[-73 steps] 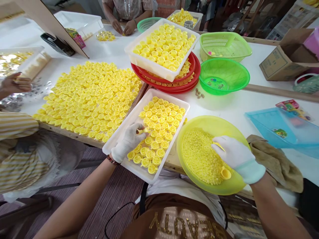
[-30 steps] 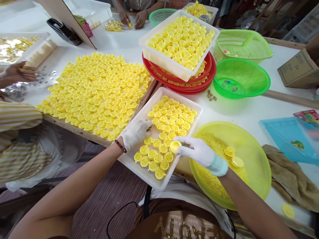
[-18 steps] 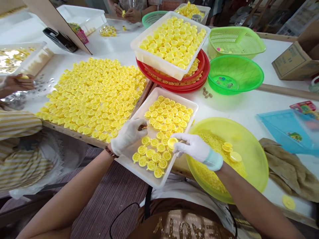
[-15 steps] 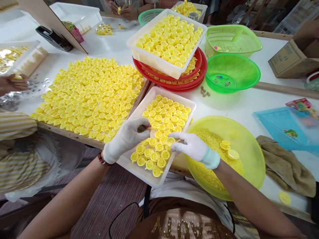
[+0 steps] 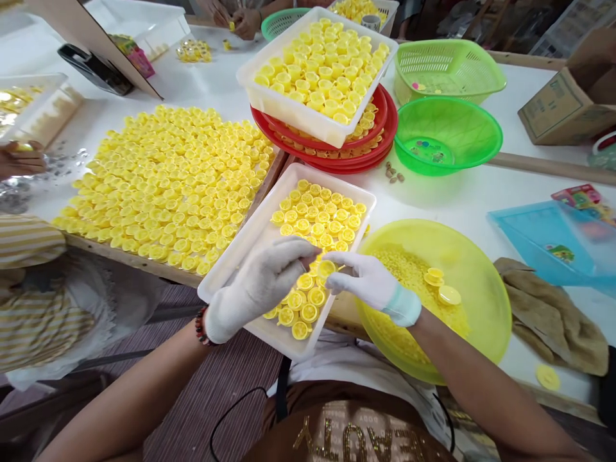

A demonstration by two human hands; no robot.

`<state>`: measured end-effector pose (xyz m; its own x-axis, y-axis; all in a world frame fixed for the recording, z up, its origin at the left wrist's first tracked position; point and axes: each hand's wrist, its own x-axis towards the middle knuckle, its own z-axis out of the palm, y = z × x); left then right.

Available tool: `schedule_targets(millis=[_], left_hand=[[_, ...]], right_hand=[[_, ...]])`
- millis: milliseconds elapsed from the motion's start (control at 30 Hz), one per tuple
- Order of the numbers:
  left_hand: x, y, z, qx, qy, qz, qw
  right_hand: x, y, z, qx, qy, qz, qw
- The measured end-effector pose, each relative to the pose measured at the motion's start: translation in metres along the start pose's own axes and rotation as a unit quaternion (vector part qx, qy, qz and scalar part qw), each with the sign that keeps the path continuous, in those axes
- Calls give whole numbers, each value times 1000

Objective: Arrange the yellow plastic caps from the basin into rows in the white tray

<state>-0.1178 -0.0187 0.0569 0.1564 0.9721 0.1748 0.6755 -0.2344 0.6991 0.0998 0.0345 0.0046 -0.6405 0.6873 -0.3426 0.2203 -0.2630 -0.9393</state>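
My right hand [image 5: 375,281], in a white glove, pinches a small yellow toy cup [image 5: 326,268] between thumb and fingers. Close beside it, my gloved left hand [image 5: 269,276] has its fingertips drawn together at the cup's left side; whether anything is between them is hidden. Both hands are over a white tray [image 5: 219,273] holding many similar yellow cups [image 5: 308,312] with patterned insides. To the right stands a yellow basin [image 5: 486,301] of small yellow pieces [image 5: 409,276], with a few yellow discs [image 5: 449,295] on top.
Rows of yellow cups [image 5: 168,186] cover the table at left. A full white tray [image 5: 289,109] rests on stacked red trays [image 5: 332,163]. Green baskets [image 5: 450,138], a blue tray [image 5: 529,244] and a brown cloth [image 5: 548,314] lie right. Another person's hand [image 5: 22,160] is at far left.
My left hand has moved right across the tray to the cup in my right hand. The right hand has stayed nearly in place, keeping the cup. The whole view has shifted slightly.
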Motion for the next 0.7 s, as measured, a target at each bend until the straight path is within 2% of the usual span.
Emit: schedule_targets(millis=[67, 133, 200, 300, 500, 600, 700], left_hand=[[-2, -14, -13, 32, 26, -50, 998], [-5, -34, -21, 89, 24, -89, 992], [-11, -54, -23, 148, -12, -108, 983], [-22, -74, -15, 210, -63, -108, 970], [-30, -83, 4, 307, -80, -109, 942], [-28, -85, 3, 316, -88, -119, 937], [-27, -81, -6, 326, -87, -133, 932]], right_hand=[[-2, -1, -1, -7, 10, 7, 1000], [-2, -1, -2, -14, 13, 2, 1000], [-2, 1, -4, -11, 13, -3, 1000], [1, 6, -4, 0, 9, 3, 1000], [3, 9, -4, 25, 11, 13, 1000], [3, 8, -3, 26, 11, 15, 1000], [3, 9, -4, 21, 10, 17, 1000]])
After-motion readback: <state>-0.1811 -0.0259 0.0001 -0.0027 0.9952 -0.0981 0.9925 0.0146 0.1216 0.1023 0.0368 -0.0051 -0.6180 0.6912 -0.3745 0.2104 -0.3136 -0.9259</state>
